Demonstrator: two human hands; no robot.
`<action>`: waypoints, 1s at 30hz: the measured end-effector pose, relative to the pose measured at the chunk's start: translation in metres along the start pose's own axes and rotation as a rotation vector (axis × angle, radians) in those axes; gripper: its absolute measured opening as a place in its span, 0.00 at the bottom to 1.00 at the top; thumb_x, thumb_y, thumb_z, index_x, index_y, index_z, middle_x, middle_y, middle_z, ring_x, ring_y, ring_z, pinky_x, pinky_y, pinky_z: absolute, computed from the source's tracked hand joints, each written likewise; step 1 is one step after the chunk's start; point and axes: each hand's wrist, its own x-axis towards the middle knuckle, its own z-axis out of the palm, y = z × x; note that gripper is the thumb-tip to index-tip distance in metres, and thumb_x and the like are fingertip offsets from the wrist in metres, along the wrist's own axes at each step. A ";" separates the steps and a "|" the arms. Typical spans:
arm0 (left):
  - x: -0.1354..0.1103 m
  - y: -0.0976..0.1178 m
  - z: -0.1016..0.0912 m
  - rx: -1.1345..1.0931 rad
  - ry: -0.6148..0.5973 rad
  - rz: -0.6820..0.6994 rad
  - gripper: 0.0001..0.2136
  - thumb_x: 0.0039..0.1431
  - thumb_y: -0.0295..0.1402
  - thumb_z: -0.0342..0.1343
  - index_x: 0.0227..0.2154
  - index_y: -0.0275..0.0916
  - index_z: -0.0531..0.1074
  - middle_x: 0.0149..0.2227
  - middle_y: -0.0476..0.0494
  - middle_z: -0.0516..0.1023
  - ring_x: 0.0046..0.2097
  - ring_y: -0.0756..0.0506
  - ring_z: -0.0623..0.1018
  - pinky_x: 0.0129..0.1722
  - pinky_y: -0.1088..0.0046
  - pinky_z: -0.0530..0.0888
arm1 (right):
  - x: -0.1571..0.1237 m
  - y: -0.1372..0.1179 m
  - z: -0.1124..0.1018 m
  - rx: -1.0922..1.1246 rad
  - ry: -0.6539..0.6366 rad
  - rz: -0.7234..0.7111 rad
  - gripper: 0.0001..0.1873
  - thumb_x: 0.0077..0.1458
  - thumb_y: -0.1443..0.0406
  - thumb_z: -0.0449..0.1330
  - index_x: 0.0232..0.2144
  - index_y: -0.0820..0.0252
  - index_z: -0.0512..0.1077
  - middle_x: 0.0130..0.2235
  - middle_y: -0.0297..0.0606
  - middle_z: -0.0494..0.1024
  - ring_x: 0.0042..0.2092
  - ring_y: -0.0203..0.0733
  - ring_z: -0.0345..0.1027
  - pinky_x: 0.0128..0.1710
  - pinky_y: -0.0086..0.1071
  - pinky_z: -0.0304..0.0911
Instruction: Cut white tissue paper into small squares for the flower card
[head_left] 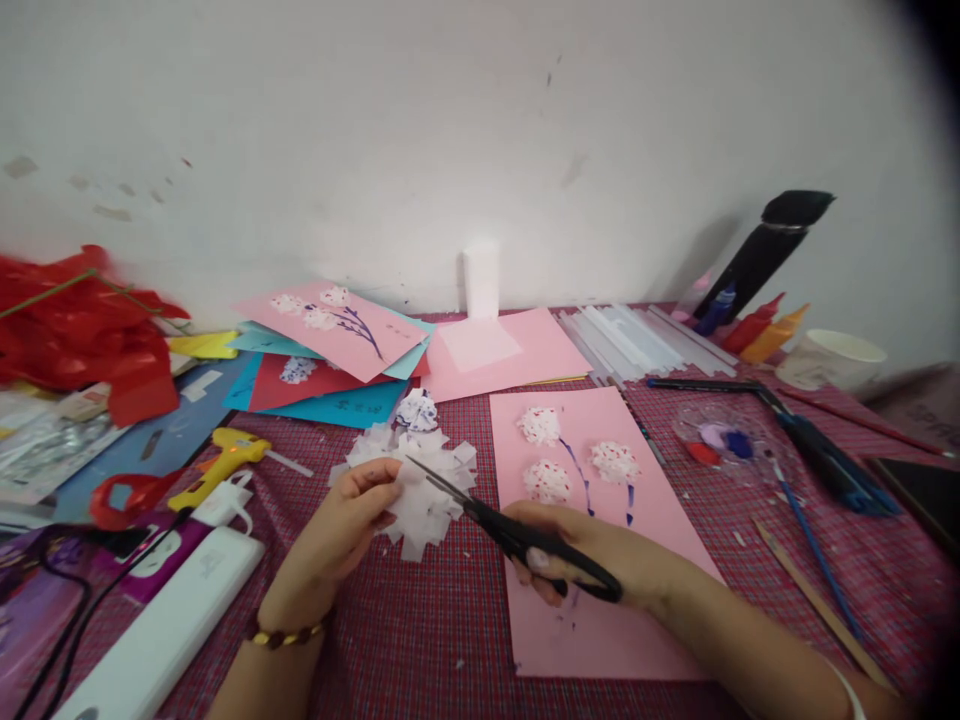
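Note:
Black scissors (517, 530) are gripped in my right hand (577, 550), their blades a little apart and pointing left. My left hand (367, 500) pinches thin white paper (409, 490) beside the blade tips; the edge of the held piece blends into the heap of white paper pieces (424, 525) beneath it. Just behind that heap sits a crumpled white paper ball with blue specks (417, 411). Under my right forearm lies a pink sheet (645, 640) bearing red-speckled white paper balls (547, 482) and painted dark blue stems (577, 470).
Finished-looking cards (360, 335) are stacked at back left. A yellow glue gun (221, 465) and a white power strip (172, 630) lie at left. To the right are glue sticks (637, 340), a paint palette (724, 440), paintbrush (814, 550), paint bottles (754, 325) and a cup (832, 358).

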 end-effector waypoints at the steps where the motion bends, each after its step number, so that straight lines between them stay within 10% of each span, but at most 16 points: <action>1: 0.000 0.000 -0.001 0.012 -0.003 -0.003 0.07 0.38 0.30 0.62 0.25 0.37 0.77 0.22 0.49 0.76 0.22 0.51 0.71 0.22 0.78 0.66 | 0.001 -0.001 0.000 -0.036 0.011 0.007 0.26 0.49 0.50 0.65 0.42 0.63 0.68 0.28 0.29 0.64 0.25 0.29 0.57 0.23 0.25 0.53; 7: 0.002 0.000 -0.006 0.075 -0.098 0.006 0.05 0.39 0.29 0.60 0.23 0.36 0.78 0.19 0.48 0.75 0.22 0.50 0.71 0.23 0.77 0.66 | 0.001 0.001 0.002 -0.321 0.111 0.014 0.21 0.49 0.66 0.65 0.47 0.59 0.70 0.32 0.30 0.69 0.30 0.32 0.59 0.28 0.27 0.56; 30: 0.005 -0.004 -0.007 0.084 -0.074 -0.027 0.05 0.39 0.30 0.61 0.22 0.36 0.78 0.19 0.48 0.75 0.21 0.51 0.69 0.22 0.77 0.63 | 0.003 0.009 0.005 -0.409 0.200 -0.028 0.17 0.51 0.66 0.63 0.45 0.58 0.73 0.36 0.34 0.76 0.34 0.38 0.65 0.34 0.30 0.61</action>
